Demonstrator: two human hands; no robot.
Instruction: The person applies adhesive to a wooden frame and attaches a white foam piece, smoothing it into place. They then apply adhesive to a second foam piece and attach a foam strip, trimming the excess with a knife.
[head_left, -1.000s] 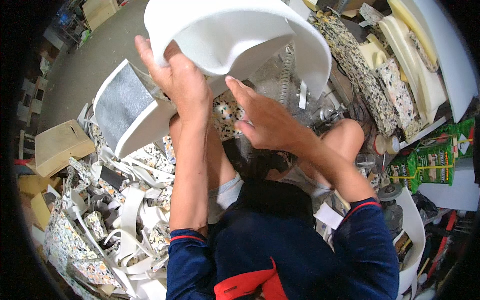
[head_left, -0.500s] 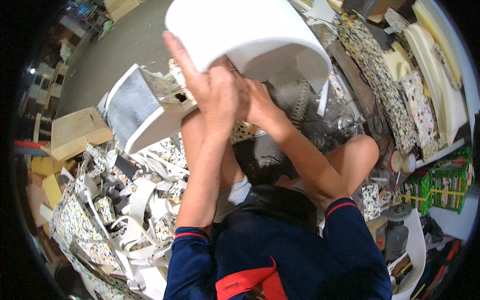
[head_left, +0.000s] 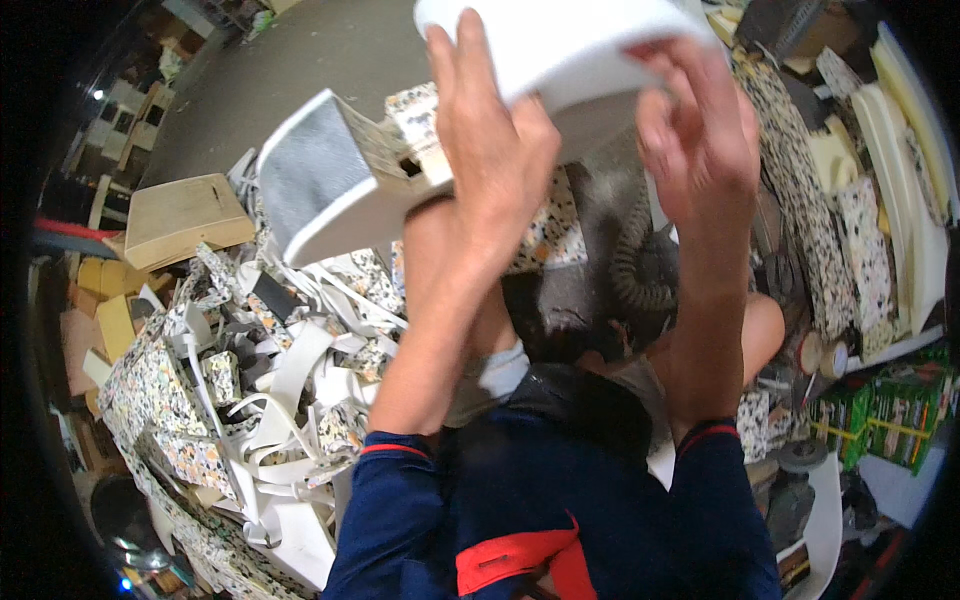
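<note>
A large curved white foam piece [head_left: 560,35] is at the top centre. My left hand [head_left: 490,160] is closed on its left part, fingers over the surface. My right hand [head_left: 700,130] is raised at its right rim, fingertips bent at the edge and smeared by motion; whether it grips cannot be made out. Left of my left hand, a white-sided piece with a grey textured face [head_left: 315,170] lies over my left leg, beside speckled foam [head_left: 410,100]. Below the white piece lies a coiled grey hose [head_left: 635,280].
Piles of white and speckled foam offcuts [head_left: 230,400] fill the lower left, beside a tan block [head_left: 185,220]. Long foam slabs [head_left: 800,200] lie along the right, with green packets [head_left: 890,420] below them. Grey floor [head_left: 200,95] is at the upper left.
The white piece and my left hand have shifted right and upward in the view. My right hand has moved from beside the left hand out to the piece's right rim.
</note>
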